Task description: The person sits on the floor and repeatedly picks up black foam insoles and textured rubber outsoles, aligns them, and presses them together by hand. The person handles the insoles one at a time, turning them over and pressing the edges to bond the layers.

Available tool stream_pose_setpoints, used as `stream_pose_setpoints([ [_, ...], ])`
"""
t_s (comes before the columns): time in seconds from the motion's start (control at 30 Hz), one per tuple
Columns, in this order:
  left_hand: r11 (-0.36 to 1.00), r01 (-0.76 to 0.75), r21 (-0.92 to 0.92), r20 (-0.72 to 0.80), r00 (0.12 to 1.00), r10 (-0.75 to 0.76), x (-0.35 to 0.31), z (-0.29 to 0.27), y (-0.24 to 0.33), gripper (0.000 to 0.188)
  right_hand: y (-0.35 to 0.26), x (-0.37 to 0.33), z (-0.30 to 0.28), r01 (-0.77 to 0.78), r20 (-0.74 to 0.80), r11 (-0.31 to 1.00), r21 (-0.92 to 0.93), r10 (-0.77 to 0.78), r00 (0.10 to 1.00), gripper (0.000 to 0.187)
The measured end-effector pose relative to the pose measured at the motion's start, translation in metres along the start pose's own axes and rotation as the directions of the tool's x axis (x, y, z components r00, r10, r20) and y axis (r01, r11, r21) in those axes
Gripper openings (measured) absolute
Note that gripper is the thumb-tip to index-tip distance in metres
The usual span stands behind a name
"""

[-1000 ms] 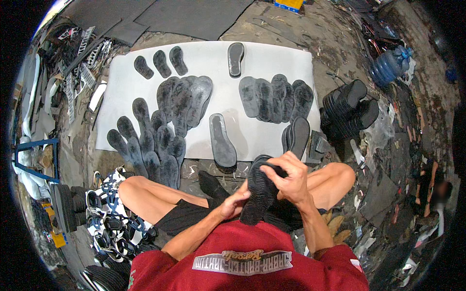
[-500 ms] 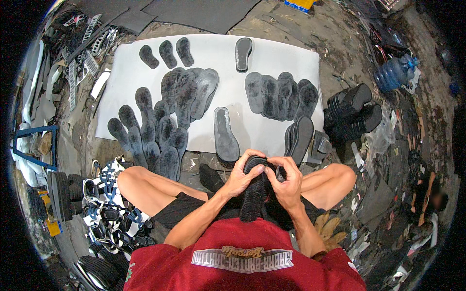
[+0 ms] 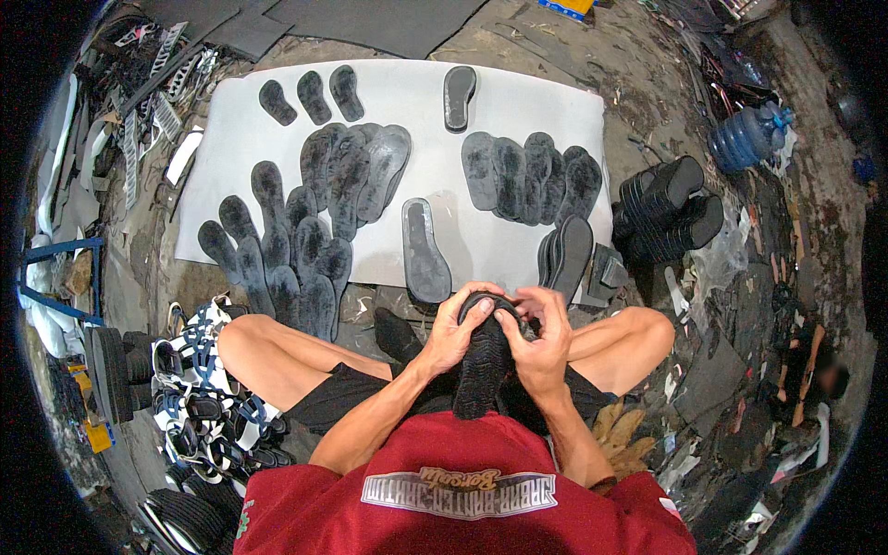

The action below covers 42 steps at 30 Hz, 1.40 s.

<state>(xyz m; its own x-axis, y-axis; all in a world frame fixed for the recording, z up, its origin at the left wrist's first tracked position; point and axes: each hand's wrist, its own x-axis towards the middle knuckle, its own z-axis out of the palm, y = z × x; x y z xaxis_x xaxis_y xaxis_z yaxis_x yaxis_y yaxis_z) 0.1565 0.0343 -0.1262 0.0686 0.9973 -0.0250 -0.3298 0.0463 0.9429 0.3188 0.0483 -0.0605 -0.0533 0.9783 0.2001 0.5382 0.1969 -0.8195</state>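
A black shoe sole (image 3: 478, 370) with a wavy ridged tread stands lengthwise in front of my red shirt, tread side up. Around the left edge of its far end my left hand (image 3: 449, 335) is closed, the thumb pressing on the tread. My right hand (image 3: 540, 344) pinches the far end's right edge, its thumb beside the other thumb and its fingers curled over the rim. What lies on the sole's underside is hidden. Just beyond my hands a single grey-black insole (image 3: 428, 259) lies on a white sheet (image 3: 398, 83).
Overlapping dark insoles (image 3: 319, 268) spread over the sheet's left, with another group (image 3: 532, 180) at right. Stacked black soles (image 3: 666, 208) stand right of it. White-and-black sandal uppers (image 3: 199, 398) heap by my left knee. A blue water jug (image 3: 747, 139) lies far right among scraps.
My right fingers have lifted and shifted slightly along the sole's far end. The sole's rim now shows more between my thumbs. The whole view has shifted slightly.
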Motion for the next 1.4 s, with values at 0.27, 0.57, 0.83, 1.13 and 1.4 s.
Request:
stream_pose_setpoints([
  [0.27,0.884,0.178,0.431,-0.324,0.946,-0.032,0.0,0.016,0.035,0.036,0.01,0.004,0.039,-0.155,0.096,0.987,0.048,0.15,0.984,0.046],
  [0.57,0.799,0.084,0.595,-0.411,0.887,0.213,0.034,0.002,0.058,0.044,-0.014,0.04,0.06,0.163,0.084,0.986,0.043,-0.166,0.983,0.052],
  [0.83,0.864,-0.028,0.502,-0.509,0.799,0.322,0.034,-0.001,0.066,0.048,-0.026,0.049,0.074,0.122,0.05,0.987,0.106,-0.128,0.991,0.049],
  [1.13,0.881,0.297,0.368,-0.726,0.683,0.072,0.031,-0.017,0.062,0.076,-0.013,0.017,0.075,0.044,-0.027,0.996,0.072,-0.042,0.999,0.059],
  [1.4,0.878,0.251,0.407,-0.826,0.511,0.237,0.035,-0.016,-0.01,0.071,-0.009,0.024,0.082,-0.145,0.061,0.985,0.094,0.14,0.988,0.058],
])
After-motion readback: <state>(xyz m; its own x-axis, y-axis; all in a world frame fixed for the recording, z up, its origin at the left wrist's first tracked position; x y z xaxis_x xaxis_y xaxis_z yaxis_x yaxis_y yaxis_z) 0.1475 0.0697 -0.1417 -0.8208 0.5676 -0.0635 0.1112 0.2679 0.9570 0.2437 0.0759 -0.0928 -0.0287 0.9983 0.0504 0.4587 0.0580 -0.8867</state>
